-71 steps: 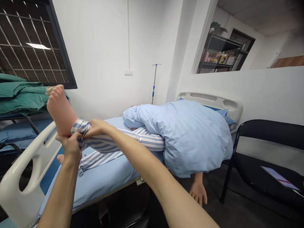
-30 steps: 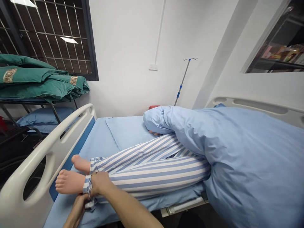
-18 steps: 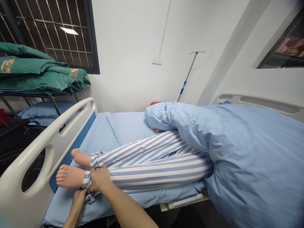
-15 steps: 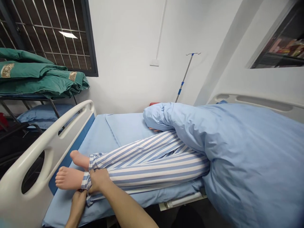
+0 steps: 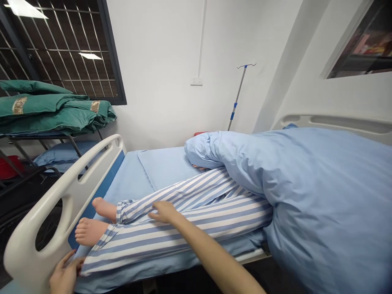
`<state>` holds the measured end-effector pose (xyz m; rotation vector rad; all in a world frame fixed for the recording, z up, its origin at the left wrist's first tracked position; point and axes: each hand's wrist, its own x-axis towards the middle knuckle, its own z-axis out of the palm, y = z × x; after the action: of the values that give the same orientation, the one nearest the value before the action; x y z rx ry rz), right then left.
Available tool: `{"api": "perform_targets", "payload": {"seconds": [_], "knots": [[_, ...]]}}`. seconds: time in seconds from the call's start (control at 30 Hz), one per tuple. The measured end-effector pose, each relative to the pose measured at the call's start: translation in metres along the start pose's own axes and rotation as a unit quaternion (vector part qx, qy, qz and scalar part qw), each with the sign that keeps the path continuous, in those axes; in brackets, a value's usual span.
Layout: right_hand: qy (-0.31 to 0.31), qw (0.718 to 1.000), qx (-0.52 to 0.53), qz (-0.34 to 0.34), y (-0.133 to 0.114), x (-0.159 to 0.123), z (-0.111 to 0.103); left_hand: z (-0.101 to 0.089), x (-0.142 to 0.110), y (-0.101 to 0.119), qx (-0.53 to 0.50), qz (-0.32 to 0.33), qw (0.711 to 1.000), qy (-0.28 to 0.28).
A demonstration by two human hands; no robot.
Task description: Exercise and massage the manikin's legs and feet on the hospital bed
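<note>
In the head view, the striped pants (image 5: 214, 218) lie on the bed (image 5: 159, 163), with two bare feet (image 5: 90, 231) poking out near the white bed end (image 5: 18, 257). The left hand (image 5: 63, 274) is by the loose bottom of the near pant leg; I can't tell if it pinches the cloth. The right hand (image 5: 163, 211) is over the pants, fingers apart, holding nothing. A puffy blue blanket (image 5: 315, 183) covers the tops of the legs.

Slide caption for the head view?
Right hand over striped trousers, left hand at near cuff, bare feet beside footboard.
</note>
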<state>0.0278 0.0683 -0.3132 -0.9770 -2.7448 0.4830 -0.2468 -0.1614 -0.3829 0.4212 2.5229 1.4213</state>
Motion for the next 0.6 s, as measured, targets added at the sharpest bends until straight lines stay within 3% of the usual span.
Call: {"api": "perform_targets", "payload": {"seconds": [0.1, 0.23, 0.43, 0.53, 0.6], "knots": [[0.013, 0.999, -0.008, 0.040, 0.040, -0.021, -0.014, -0.014, -0.013, 0.010, -0.022, -0.050, 0.999, -0.001], [0.016, 0.994, -0.011, 0.108, 0.071, -0.045, -0.011, 0.001, -0.042, 0.027, 0.017, 0.047, 0.998, -0.031], [0.047, 0.987, -0.021, 0.151, 0.076, -0.056, 0.004, 0.086, -0.074, 0.089, 0.055, 0.217, 0.964, -0.140], [0.040, 0.985, -0.025, 0.165, 0.077, -0.054, 0.007, 0.131, -0.071, 0.121, 0.089, 0.274, 0.940, -0.185], [0.033, 0.985, -0.026, 0.166, 0.078, -0.052, 0.008, 0.156, -0.063, 0.135, 0.130, 0.319, 0.920, -0.185]]}}
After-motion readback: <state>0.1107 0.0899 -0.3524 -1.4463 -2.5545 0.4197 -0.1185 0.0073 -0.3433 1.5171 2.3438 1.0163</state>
